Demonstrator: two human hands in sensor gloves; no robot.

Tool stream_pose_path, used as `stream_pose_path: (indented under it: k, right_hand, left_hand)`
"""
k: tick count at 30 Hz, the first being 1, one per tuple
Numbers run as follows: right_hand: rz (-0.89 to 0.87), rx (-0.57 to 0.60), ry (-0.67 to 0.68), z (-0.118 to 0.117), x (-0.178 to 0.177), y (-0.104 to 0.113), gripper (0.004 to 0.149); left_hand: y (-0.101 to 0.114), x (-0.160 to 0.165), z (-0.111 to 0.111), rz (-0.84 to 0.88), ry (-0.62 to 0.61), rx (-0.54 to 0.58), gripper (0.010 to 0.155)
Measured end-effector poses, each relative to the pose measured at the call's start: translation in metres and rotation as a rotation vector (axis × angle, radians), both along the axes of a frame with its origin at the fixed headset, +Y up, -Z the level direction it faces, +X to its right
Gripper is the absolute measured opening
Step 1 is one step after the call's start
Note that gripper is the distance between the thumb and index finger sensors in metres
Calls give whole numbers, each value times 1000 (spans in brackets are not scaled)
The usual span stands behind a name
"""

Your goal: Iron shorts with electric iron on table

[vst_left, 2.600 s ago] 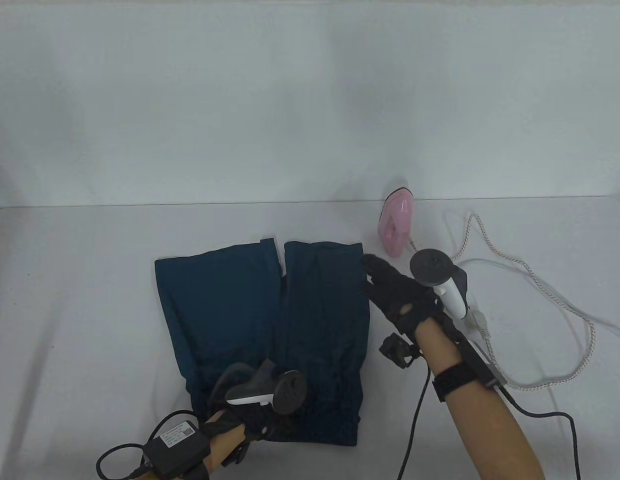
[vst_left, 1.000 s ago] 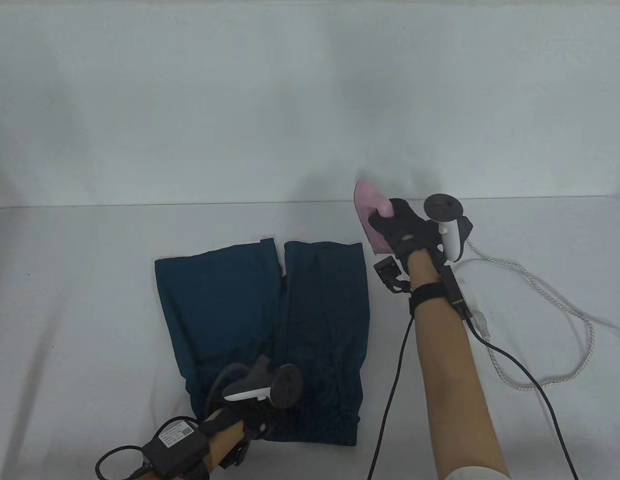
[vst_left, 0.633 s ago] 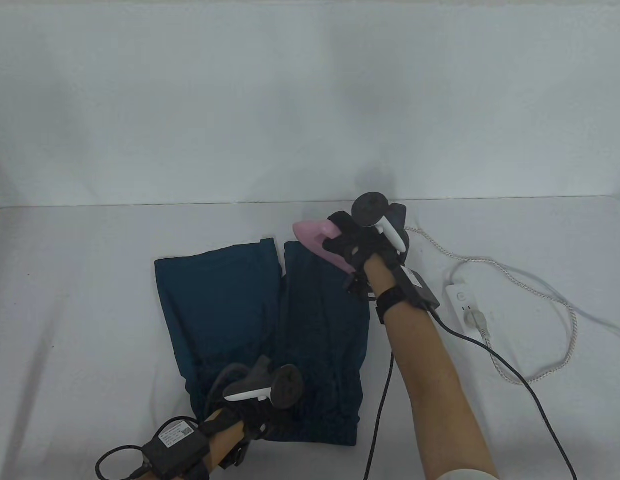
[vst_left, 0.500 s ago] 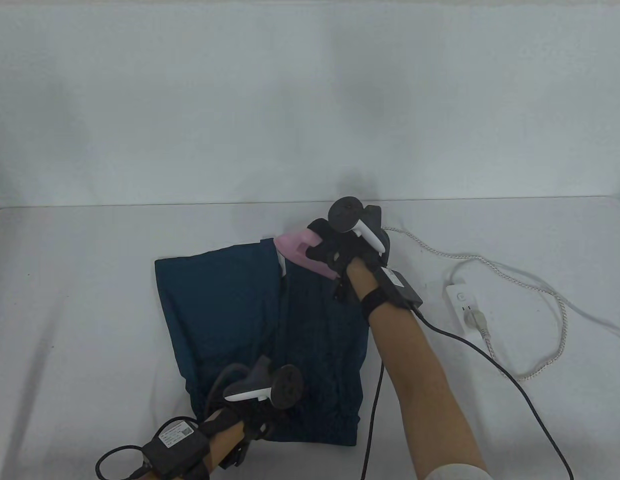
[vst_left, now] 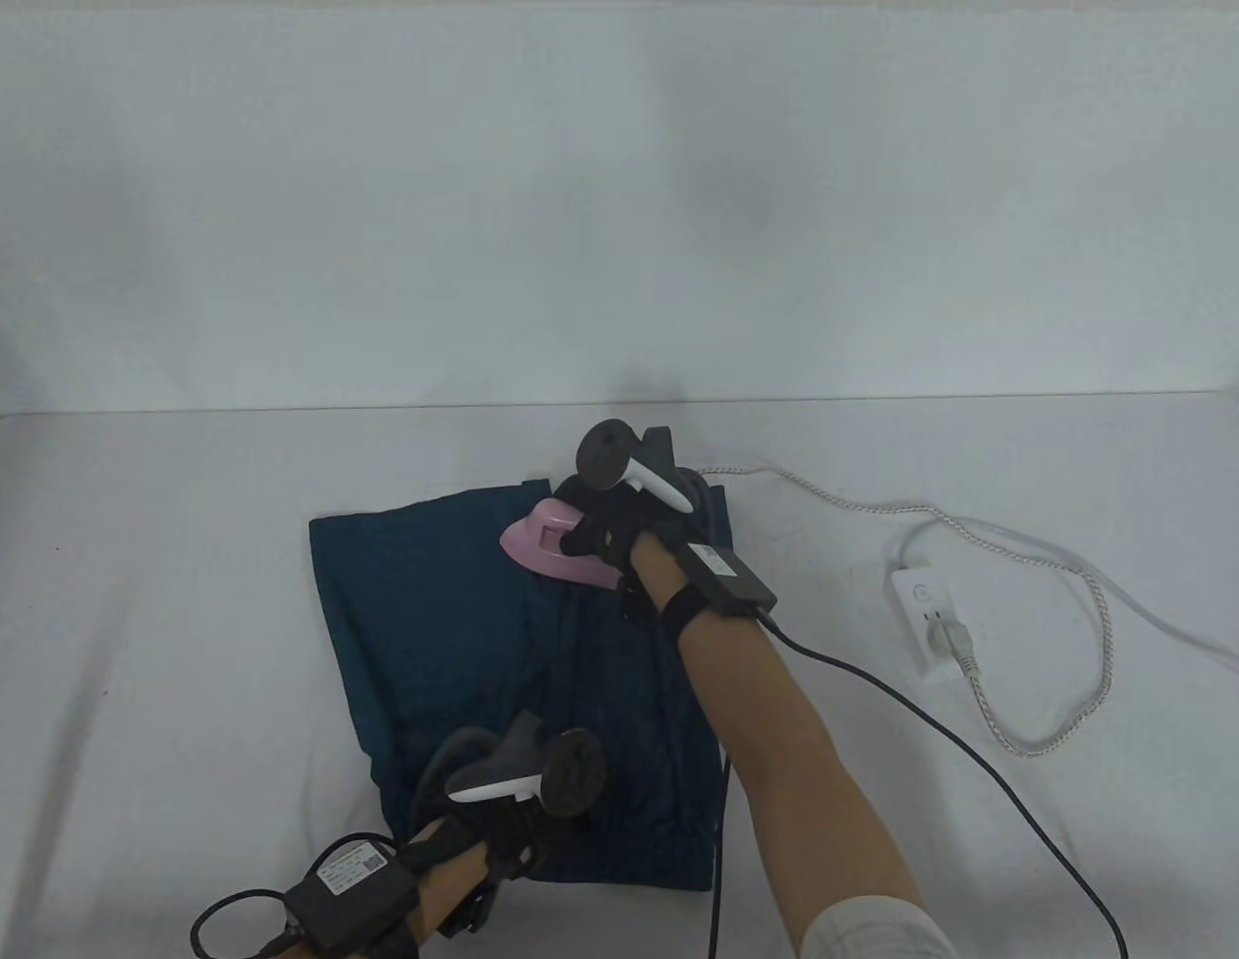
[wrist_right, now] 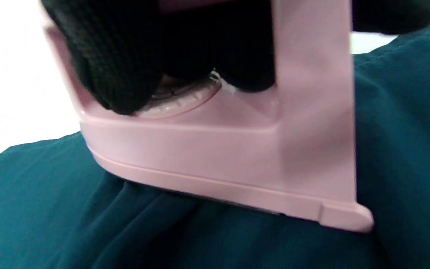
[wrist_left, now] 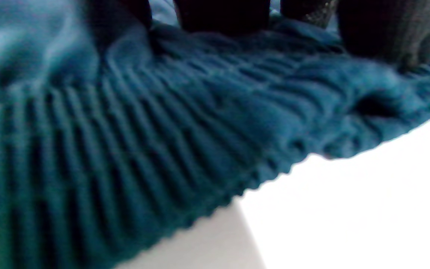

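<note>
White counter (vst_left: 130,619), cloth-covered, backed by a pale wall.

Dark teal shorts (vst_left: 430,619) spread flat on it, left of centre, legs pointing to the far edge, gathered waistband at the near edge; ribbed elastic of that band (wrist_left: 125,149) lying just at the counter's white surface in the left wrist view.

Right hand (vst_left: 619,519) reaching over the far part of the shorts, wrapped around the handle of the iron. Gloved fingers (wrist_right: 118,63) curled through the handle opening, closed tight on it, tips down by the dial.

Left hand (vst_left: 500,819) at the near edge, pressing the waistband down. Fingers (wrist_left: 222,15) laid on the fabric, tips dark at the top of the wrist view; spread or bunched, cannot tell.

Pink iron (vst_left: 545,539) sitting on the shorts near the hems, about where the two legs meet, nose pointing left. Sole flat against the teal cloth (wrist_right: 200,239), a fold of fabric running beneath it.

White power strip (vst_left: 924,609) on the counter well to the right of the shorts, a plug in it.

Braided cord (vst_left: 1099,619) looping from that plug round the strip and back toward the iron.
</note>
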State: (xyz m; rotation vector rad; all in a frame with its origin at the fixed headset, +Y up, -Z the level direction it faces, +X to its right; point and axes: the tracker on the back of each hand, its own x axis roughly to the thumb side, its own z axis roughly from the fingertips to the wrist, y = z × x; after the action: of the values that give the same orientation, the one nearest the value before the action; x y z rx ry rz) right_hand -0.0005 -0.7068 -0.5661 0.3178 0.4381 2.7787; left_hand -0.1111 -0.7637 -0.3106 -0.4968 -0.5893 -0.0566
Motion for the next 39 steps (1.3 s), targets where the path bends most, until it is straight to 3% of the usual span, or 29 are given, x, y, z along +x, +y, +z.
stream_pose_path:
  k: [8,31,39]
  right_hand:
    - [76,30,1,3,13,1,58]
    - [164,25,-158,15,115,4,58]
    - [133,35,-153,15,110,2,58]
  left_hand:
    - [0,0,0,0,0,0,73]
    - [0,0,1,0,4,2,73]
    - [0,0,1,-1,4,2,73]
